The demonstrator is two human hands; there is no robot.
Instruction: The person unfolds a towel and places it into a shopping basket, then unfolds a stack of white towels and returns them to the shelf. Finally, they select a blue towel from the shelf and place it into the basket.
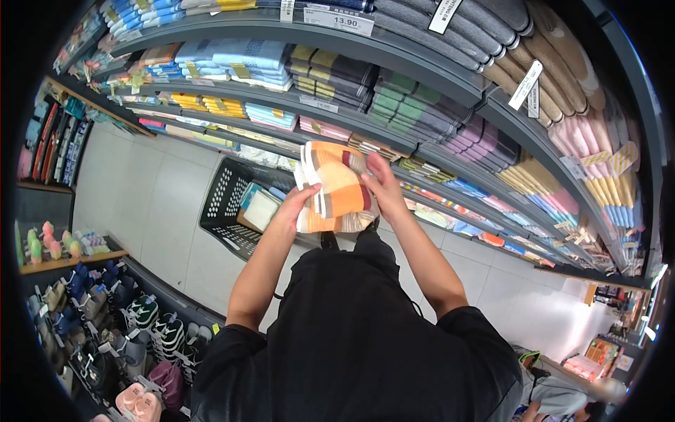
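Note:
Folded checked towels in orange, cream, white and brown are held in front of my body, above the floor. My left hand grips their left edge, thumb on top and fingers hidden beneath. On the right side, my right hand holds them with the thumb against the upper face; its fingers are slightly blurred and partly behind the cloth. More than one folded layer shows in the stack. Below and to the left stands a dark shopping basket with a pale flat package and other items inside.
Shelves ahead carry folded towels, including green-checked and blue ones. Grey slippers hang at upper right. Shoes and sandals fill a rack at lower left. Another person is at lower right.

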